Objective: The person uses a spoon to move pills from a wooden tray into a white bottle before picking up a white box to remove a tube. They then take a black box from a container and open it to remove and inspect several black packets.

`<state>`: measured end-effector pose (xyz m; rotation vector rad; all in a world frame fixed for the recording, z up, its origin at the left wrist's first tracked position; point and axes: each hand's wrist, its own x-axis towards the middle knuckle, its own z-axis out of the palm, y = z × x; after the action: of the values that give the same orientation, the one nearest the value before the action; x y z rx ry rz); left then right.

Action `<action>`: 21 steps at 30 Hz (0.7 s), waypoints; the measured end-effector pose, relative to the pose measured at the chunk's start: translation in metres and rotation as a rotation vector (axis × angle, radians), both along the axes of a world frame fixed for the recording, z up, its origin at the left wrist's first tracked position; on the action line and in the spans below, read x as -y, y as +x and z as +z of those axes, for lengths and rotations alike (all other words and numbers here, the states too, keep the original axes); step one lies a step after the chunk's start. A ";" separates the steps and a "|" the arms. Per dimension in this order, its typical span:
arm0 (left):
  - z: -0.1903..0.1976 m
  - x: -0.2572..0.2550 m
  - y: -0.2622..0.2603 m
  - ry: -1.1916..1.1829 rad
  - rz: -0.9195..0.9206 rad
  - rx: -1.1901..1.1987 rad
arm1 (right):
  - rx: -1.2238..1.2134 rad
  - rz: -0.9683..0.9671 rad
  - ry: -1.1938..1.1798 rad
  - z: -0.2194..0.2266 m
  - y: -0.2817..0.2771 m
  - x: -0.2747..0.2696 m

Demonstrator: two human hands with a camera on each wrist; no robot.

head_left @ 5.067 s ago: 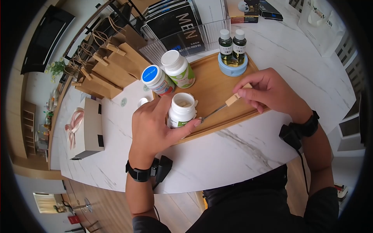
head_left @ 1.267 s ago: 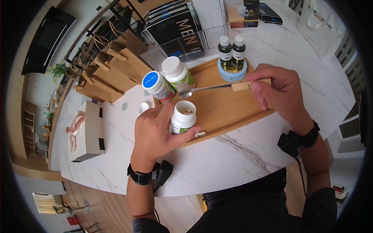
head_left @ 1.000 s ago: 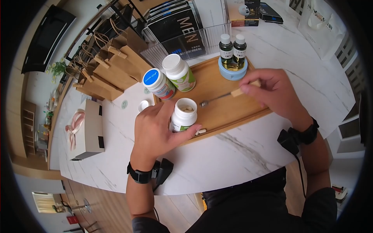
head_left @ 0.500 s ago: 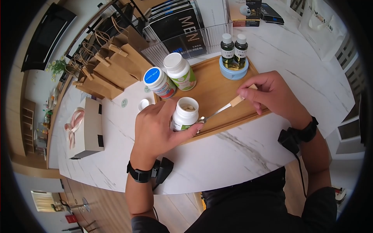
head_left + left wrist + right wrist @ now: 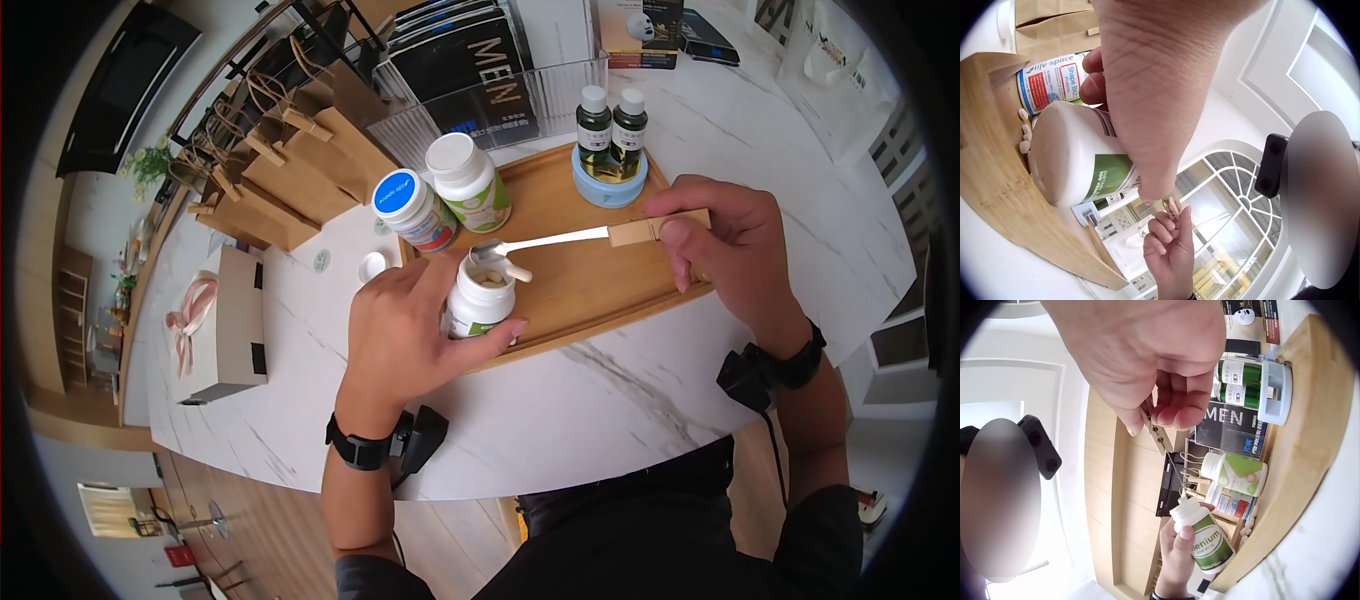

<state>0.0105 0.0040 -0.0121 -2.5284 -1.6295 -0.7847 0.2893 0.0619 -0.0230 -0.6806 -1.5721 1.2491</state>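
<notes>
My left hand (image 5: 395, 325) grips an open white supplement bottle (image 5: 478, 312) at the near left of the wooden tray (image 5: 570, 285). Its green label (image 5: 1209, 542) reads "Selenium" in part in the right wrist view, and pale capsules show inside its mouth. My right hand (image 5: 738, 238) pinches the wooden handle of a metal spoon (image 5: 560, 239). The spoon's bowl is over the bottle's mouth, with a pale capsule (image 5: 518, 272) by its near edge. In the left wrist view several loose capsules (image 5: 1025, 131) lie on the tray behind the bottle.
Behind stand a blue-lidded bottle (image 5: 400, 195) and a taller white bottle (image 5: 468, 180). Two dark green bottles (image 5: 610, 130) sit in a light blue holder (image 5: 608, 188). A loose white cap (image 5: 372, 266) lies left of the tray. Paper bags (image 5: 300, 175) and a ribboned box (image 5: 235, 325) stand farther left.
Half a second ago the spoon's bowl was low by the left thumb, at the capsules on the tray. It has risen to the bottle's mouth with a capsule. The left hand keeps its grip.
</notes>
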 end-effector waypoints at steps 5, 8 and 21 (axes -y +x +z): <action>-0.002 -0.001 -0.001 0.010 -0.031 0.014 | -0.023 -0.088 0.022 -0.001 0.001 -0.004; -0.002 -0.001 -0.001 0.019 -0.035 0.023 | 0.015 -0.117 -0.004 -0.003 0.000 -0.007; -0.001 0.001 0.000 0.028 -0.021 -0.001 | 0.285 -0.297 0.089 0.008 0.030 -0.035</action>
<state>0.0103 0.0030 -0.0129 -2.5306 -1.5824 -0.8019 0.3195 0.0967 -0.0150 -1.0284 -1.6707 0.8856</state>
